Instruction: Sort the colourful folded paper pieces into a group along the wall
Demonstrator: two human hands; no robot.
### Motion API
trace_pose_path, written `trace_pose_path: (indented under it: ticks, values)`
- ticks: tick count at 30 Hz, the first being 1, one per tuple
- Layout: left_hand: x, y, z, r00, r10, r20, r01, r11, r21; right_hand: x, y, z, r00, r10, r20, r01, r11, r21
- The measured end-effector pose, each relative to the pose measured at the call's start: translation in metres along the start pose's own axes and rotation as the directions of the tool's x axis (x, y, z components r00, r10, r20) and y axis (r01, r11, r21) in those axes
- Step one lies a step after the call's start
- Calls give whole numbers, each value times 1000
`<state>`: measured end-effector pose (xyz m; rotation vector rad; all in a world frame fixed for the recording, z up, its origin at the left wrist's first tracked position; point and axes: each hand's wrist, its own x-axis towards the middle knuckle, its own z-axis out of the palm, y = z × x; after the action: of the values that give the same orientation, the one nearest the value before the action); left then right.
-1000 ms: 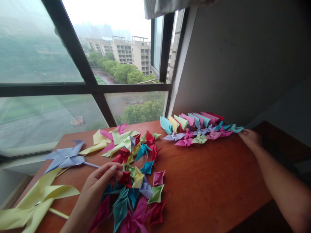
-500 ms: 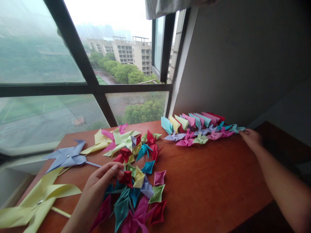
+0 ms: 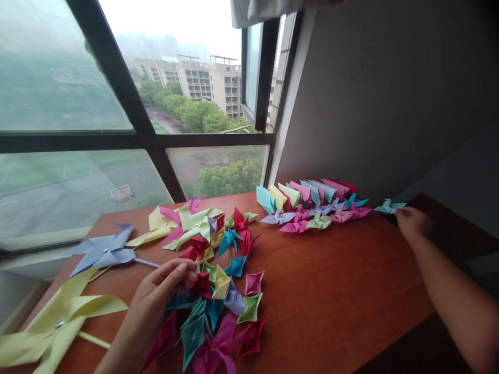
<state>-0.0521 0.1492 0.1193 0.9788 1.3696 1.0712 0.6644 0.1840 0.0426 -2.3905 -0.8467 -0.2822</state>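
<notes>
My right hand [image 3: 415, 223] pinches a light teal paper crane [image 3: 388, 206] by one end, just beyond the table's right edge. To its left, more folded cranes in pink, lavender, green and blue, such as a pale green crane [image 3: 319, 221], lie in a cluster. My left hand [image 3: 169, 283] is over the near left part of the table. Its thumb and fingers are closed at the edge of a small red paper boat [image 3: 200, 285]. Around it lie other folded pieces, among them a yellow one [image 3: 221, 284] and a magenta one [image 3: 220, 345].
Paper pinwheels in lavender [image 3: 105, 251] and yellow [image 3: 58, 324] lie on the left of the wooden table [image 3: 331, 291]. A row of upright folded papers [image 3: 307, 192] stands by the grey wall [image 3: 374, 104]. A dark-framed window [image 3: 210, 140] borders the far side.
My right hand has moved right with the light teal crane, drawing it away from the other cranes and past the table edge. My left hand stays in place. The view has shifted slightly.
</notes>
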Motion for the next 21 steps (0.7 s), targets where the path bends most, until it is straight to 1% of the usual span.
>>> trace_pose_path:
  ticks: [3,7,14,21]
  values:
    - [1,-1,-1,1000,3,9,-3,1000,-2,-3,0,-6,999,36,2,-36,996,-86]
    - [2,-3,-2,1000,8,12,-7,1000,-10,-8,-7,0,999,25,46,-20,992,-121]
    - [2,-3,-2,1000,-20,11,20,1000,-9,-10,-22,11,996,12,89,-1,993,-122]
    - [2,-3,-2,1000,-20,9,20,1000,-13,-8,-26,14,995,-10,104,17,997,-72]
